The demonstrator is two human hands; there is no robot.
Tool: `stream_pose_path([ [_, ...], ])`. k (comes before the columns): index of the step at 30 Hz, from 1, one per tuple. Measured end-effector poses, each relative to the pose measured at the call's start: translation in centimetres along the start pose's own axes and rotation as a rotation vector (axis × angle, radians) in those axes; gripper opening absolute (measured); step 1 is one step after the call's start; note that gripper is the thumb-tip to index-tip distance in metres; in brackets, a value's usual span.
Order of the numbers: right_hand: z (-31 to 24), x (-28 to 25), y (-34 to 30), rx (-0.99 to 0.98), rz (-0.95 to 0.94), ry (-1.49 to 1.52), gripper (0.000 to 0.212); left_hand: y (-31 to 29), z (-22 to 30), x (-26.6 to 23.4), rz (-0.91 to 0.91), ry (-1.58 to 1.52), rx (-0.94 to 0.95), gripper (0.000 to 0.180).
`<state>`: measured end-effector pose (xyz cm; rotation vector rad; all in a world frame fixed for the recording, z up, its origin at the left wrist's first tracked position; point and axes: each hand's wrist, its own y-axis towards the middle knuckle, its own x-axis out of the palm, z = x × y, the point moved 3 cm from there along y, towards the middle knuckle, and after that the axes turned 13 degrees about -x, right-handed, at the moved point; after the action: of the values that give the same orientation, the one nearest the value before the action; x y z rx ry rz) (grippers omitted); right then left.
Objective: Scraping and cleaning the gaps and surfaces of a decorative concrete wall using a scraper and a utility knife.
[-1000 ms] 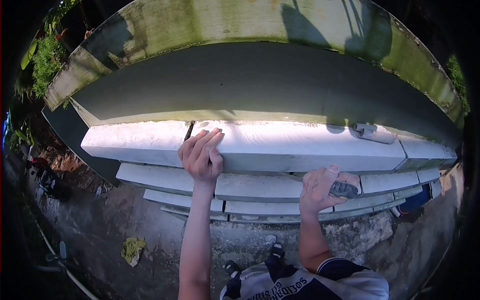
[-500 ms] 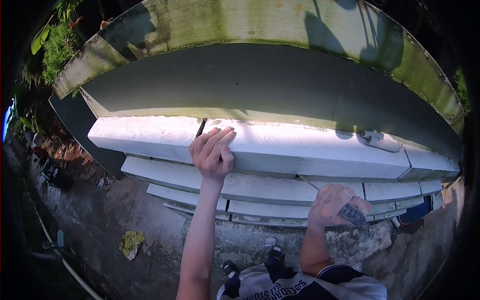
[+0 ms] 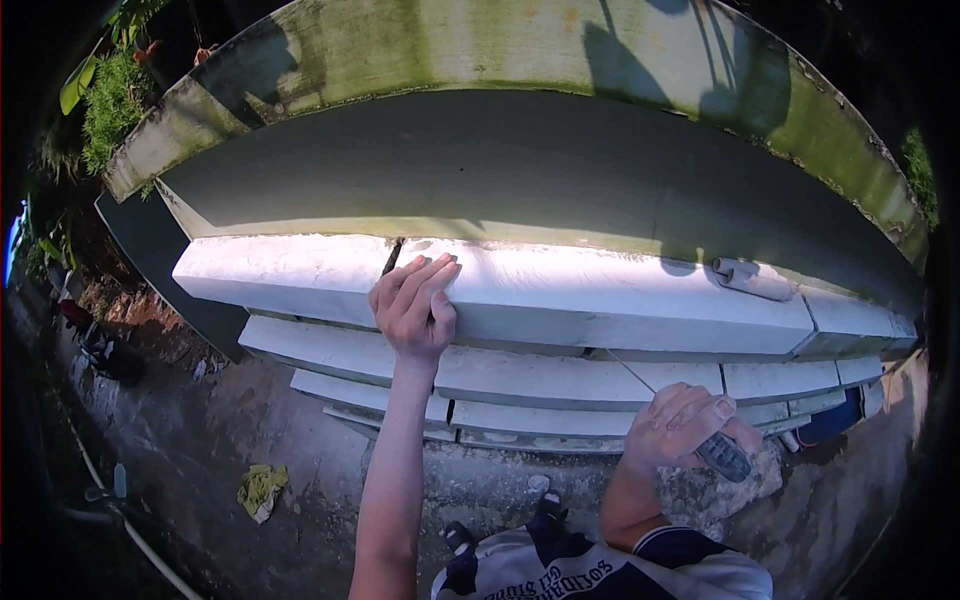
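Observation:
My left hand (image 3: 412,312) rests on the long white block (image 3: 600,285), close to the dark gap between it and a shorter white block (image 3: 280,262). Its fingers lie over the top near edge, wrapped round nothing. Lower and to the right, my right hand (image 3: 685,425), dusted white, is closed round the dark grey handle of what looks like a hand saw (image 3: 722,456). A thin blade, seen almost edge-on, runs from that fist up and left to the underside of the long block. The blade's far end is hidden and its teeth cannot be made out.
More white blocks (image 3: 530,378) are stacked below in layers. A grey cylindrical piece (image 3: 752,279) lies on the long block. Behind stands a grey-green wall with a mossy ledge (image 3: 400,50). A yellowish cloth (image 3: 262,490) and a pale pipe (image 3: 130,525) lie on the ground.
My right hand has moved right and toward me with the saw, and more of the thin blade shows. My left hand keeps its place on the block, while the view has shifted slightly.

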<state>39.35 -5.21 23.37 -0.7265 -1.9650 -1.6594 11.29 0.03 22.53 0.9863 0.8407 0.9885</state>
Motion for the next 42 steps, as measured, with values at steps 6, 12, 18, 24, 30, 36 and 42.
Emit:
stream_pose_path([
  [6, 2.8, 1.3, -1.6, 0.121, -0.047, -0.056, 0.018, -0.2, 0.1, -0.5, -0.011, 0.012, -0.009, 0.029],
  [12, 2.0, 1.4, -0.6, -0.035, -0.080, -0.031, 0.016, 0.1, 0.4, -0.3, 0.001, 0.011, -0.001, 0.029],
  [18, 1.6, -0.3, -0.5, 0.053, 0.001, 0.315, 0.019, 0.0, 0.2, 0.2, 0.002, -0.006, 0.009, 0.029],
  [24, 2.7, 1.9, -1.5, 0.142, -0.093, -0.075, 0.020, -0.1, -0.1, -0.3, 0.004, 0.014, -0.001, 0.029],
  [30, 2.7, 1.7, -1.8, 0.056, -0.080, -0.102, 0.021, 0.1, 0.3, -0.2, 0.001, -0.003, -0.004, 0.028],
  [36, 1.3, 1.3, -1.7, 0.026, -0.057, -0.031, 0.021, -0.3, 0.1, -0.3, -0.006, -0.003, -0.005, 0.028],
  [42, 0.3, 1.8, 0.1, 0.037, -0.083, -0.114, 0.017, -0.1, -0.3, -0.4, 0.006, 0.011, 0.005, 0.029],
])
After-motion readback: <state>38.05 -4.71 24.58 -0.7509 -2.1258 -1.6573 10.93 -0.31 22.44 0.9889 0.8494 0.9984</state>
